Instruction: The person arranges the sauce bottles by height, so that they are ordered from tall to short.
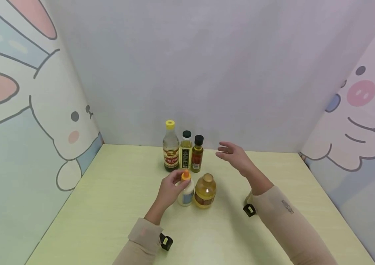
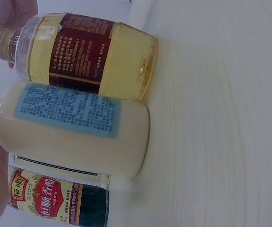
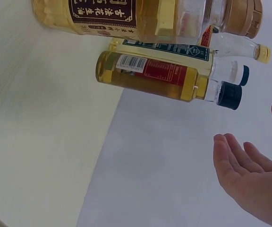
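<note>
A white bottle (image 1: 186,198) with an orange pointed cap and a blue label stands on the table, my left hand (image 1: 170,189) gripping it by the neck and cap with thumb and fingers. Close against its right side is a squat bottle of yellow oil (image 1: 205,192) with a brown cap and dark red label. My right hand (image 1: 235,157) hovers in the air to the right of the bottles, palm turned toward them and fingers loosely extended, holding nothing. In the right wrist view its fingers (image 3: 240,158) are apart from the nearest black-capped bottle (image 3: 150,75).
Behind stand a yellow-capped vinegar bottle (image 1: 171,152), a slim dark-green-capped oil bottle (image 1: 185,152) and the small black-capped bottle, in a row near the back wall (image 1: 187,73). Side walls with cartoon animals (image 1: 61,121) bound the pale table (image 1: 114,191).
</note>
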{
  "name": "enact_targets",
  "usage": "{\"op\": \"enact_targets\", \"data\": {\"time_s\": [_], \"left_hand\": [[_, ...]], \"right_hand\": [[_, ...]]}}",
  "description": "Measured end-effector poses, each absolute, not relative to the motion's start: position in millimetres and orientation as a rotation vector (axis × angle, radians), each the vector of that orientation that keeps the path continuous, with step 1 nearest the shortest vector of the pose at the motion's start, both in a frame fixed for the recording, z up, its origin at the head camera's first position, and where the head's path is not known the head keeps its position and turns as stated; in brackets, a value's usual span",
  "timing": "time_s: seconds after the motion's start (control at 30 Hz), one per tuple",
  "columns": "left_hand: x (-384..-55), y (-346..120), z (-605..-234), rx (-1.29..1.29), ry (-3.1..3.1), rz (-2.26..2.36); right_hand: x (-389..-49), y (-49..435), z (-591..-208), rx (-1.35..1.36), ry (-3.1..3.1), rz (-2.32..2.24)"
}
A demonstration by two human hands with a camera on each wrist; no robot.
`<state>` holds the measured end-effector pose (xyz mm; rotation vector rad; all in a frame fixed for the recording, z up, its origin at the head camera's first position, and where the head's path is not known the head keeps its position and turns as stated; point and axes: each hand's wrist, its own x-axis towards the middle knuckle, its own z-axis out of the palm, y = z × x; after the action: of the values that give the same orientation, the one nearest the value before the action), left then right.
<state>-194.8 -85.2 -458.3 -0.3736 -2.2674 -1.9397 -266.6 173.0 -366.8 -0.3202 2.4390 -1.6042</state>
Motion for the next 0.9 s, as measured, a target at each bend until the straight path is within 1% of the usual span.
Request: {"op": "enact_targets", "data": {"time_s": [0.37, 0.6, 0.9], "left_hand": [[-194.2, -86.2, -456.6, -0.382, -2.273, -1.923], [-176.1, -83.2, -423.1, -0.363, -2.291, -1.932], [-176.4, -82.9, -422.4, -0.367, -2.298, -1.933]], "right_hand": [[-252.0, 188.5, -366.7, -0.276, 2.481, -1.573], [-244.3, 197.1, -366.8, -0.305, 2.497, -1.567], [-237.4, 205.0, -367.6, -0.3, 2.508, -1.546]]}}
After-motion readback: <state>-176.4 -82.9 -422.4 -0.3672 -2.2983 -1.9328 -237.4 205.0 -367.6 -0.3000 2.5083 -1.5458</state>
